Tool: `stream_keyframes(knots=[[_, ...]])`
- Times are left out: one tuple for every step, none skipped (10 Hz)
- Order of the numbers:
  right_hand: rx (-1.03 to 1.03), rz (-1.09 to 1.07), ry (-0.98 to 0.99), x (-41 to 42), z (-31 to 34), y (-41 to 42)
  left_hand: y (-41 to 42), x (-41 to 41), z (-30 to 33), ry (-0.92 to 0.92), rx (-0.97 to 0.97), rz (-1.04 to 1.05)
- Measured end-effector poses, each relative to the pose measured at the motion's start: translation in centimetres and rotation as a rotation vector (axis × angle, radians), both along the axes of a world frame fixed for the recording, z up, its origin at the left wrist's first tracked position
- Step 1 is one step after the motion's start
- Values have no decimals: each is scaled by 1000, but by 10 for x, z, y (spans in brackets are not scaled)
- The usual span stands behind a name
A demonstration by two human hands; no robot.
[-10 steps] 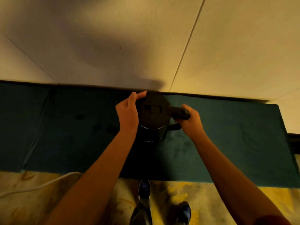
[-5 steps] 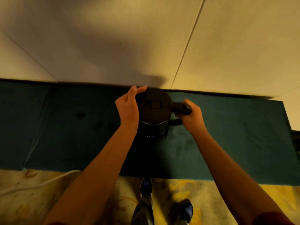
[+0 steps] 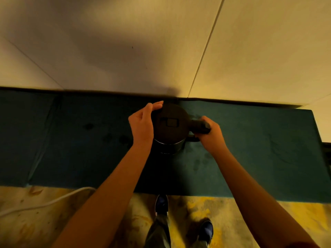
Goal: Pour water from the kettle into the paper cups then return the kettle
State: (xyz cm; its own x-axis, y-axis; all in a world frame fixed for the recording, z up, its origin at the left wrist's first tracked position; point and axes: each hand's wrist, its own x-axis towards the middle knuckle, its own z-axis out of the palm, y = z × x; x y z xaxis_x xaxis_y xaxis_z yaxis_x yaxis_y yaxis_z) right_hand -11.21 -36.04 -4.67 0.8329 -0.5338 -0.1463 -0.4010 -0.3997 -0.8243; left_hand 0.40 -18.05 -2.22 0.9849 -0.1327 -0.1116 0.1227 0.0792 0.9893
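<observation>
A black electric kettle [image 3: 170, 126] stands upright on the dark green cloth-covered table [image 3: 250, 149], close to the wall, its lid down. My right hand [image 3: 209, 135] grips the kettle's handle, which points right. My left hand [image 3: 143, 124] curls round the left side of the kettle body, fingertips at the lid's rim near the spout side. No paper cups are in view.
A pale wall [image 3: 161, 42] rises right behind the table. Dark wet spots [image 3: 114, 138] mark the cloth left and right of the kettle. A white cable [image 3: 44, 203] runs over the stained floor at lower left. My shoes [image 3: 162, 203] stand at the table's front edge.
The kettle and both hands have shifted slightly away from me, toward the wall. Both grips are unchanged.
</observation>
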Motion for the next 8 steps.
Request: stream_keyframes(knots=[[15,-18,-1,-1,-2,-1,-2,-1,0,-2,5,-13],[16,-17,22,3,-2,-1,1,0,1,16,12,-13],[-8,12,76,4,-2,1,8,7,2,111,-26,-61],[22,-15,105,-6,4,0,11,11,6,137,-40,-82],[23,-14,96,-20,15,0,12,11,9,112,15,-26],[34,-1,63,-32,39,13,23,8,17,116,38,19],[-17,-30,-40,-54,84,14,16,-4,58,17,97,7],[-31,-13,-35,-68,115,7,8,-17,93,-116,320,-93]])
